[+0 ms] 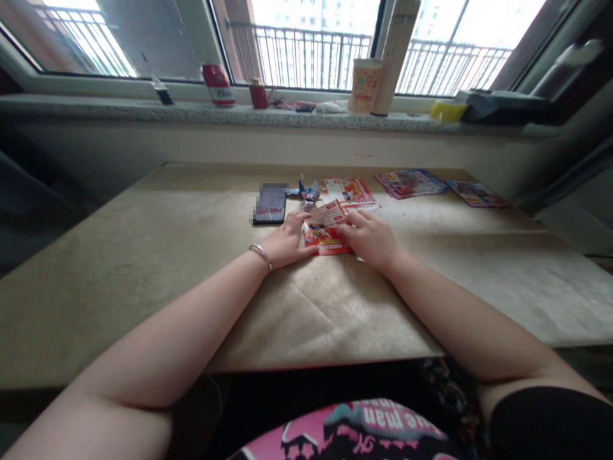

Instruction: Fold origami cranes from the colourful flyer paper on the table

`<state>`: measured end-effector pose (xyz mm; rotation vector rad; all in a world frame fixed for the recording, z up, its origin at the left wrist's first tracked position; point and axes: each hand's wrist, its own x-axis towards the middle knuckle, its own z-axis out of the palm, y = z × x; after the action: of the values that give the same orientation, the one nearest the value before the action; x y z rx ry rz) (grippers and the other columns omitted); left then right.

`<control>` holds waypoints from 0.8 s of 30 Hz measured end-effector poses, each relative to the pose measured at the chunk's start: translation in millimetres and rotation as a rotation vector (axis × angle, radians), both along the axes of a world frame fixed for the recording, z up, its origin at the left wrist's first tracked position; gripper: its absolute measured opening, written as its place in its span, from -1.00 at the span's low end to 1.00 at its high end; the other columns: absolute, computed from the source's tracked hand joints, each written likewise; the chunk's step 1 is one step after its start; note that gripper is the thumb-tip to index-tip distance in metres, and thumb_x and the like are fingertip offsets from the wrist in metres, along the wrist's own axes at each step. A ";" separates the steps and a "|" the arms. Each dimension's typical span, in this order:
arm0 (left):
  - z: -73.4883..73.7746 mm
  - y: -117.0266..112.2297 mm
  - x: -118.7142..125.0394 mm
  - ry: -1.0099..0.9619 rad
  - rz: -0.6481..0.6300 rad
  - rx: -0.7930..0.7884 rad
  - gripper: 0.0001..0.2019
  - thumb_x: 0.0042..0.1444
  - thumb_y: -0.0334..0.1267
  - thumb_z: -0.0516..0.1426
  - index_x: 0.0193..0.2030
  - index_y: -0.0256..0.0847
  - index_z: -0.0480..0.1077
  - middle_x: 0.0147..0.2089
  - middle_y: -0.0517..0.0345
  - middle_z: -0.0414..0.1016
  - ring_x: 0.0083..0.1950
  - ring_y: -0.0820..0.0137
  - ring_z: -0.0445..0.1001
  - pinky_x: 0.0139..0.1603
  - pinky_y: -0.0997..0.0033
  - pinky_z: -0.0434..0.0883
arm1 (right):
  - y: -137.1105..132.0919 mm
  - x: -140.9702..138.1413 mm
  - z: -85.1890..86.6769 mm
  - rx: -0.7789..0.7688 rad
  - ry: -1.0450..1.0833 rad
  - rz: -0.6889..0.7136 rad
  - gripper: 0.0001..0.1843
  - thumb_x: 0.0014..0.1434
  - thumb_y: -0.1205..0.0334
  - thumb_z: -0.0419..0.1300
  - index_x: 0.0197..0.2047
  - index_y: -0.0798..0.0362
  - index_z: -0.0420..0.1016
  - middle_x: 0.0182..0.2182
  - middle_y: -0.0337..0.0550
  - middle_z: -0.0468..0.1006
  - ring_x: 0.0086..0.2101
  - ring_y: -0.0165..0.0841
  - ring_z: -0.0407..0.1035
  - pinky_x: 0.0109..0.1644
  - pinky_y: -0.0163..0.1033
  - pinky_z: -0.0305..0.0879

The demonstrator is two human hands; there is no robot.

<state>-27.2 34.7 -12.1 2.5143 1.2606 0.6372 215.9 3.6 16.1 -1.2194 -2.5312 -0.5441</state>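
Note:
A red printed sheet of paper [330, 246] lies on the table in front of me, its white underside [328, 214] turned up in a slanting fold across the top. At the sheet's left edge rests my left hand [286, 241], thumb and fingers spread apart and touching the paper. My right hand [371, 237] has its fingers closed on the right side of the folded flap. Just beyond the sheet stands a small folded paper figure [309, 190], blue and patterned, pointed like a crane. Beside it, a phone [271, 204] lies with its screen partly blurred.
Behind the sheet lie more red printed papers [357, 191]. Colourful leaflets [410, 183] and another printed stack [479, 193] are at the back right. The windowsill [182, 114] bears a red can [218, 85], a patterned cup [366, 86] and a tall tube [395, 57].

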 end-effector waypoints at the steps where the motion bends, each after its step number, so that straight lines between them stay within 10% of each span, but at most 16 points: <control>1: 0.8 -0.5 0.2 0.022 0.003 -0.007 -0.21 0.06 0.09 0.19 0.32 -0.24 0.01 0.32 -0.20 0.06 0.36 0.08 0.17 0.40 0.08 0.15 | -0.1 0.6 0.7 -0.006 -0.018 0.003 -0.71 0.36 0.23 -0.02 -0.15 -0.01 0.55 -0.12 -0.03 0.51 -0.09 -0.19 0.25 -0.04 -0.12 0.14; 14: 7.6 4.3 -0.5 0.213 -0.229 0.047 -0.56 0.26 -0.07 0.05 0.24 -0.09 0.34 0.35 -0.03 0.20 0.35 0.15 0.19 0.37 0.06 0.17 | 3.9 -0.4 -6.8 -0.097 0.199 0.007 -0.74 0.24 0.17 0.14 -0.08 -0.19 0.62 0.09 -0.34 0.53 0.29 -0.07 0.00 0.39 0.28 -0.34; 24: 6.9 4.8 -0.3 0.235 -0.279 0.140 -0.60 0.32 -0.25 -0.07 0.22 0.00 0.37 0.39 0.08 0.19 0.40 0.21 0.12 0.38 0.00 0.15 | 21.7 15.7 -20.5 -0.235 0.290 -0.123 -0.69 0.16 0.01 0.19 -0.09 -0.13 0.63 0.12 -0.21 0.50 0.31 0.06 -0.02 0.32 0.38 -0.21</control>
<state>-27.6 39.5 -5.2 2.8789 0.9318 0.3854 231.6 25.3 -4.4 -1.4263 -2.3315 -0.0840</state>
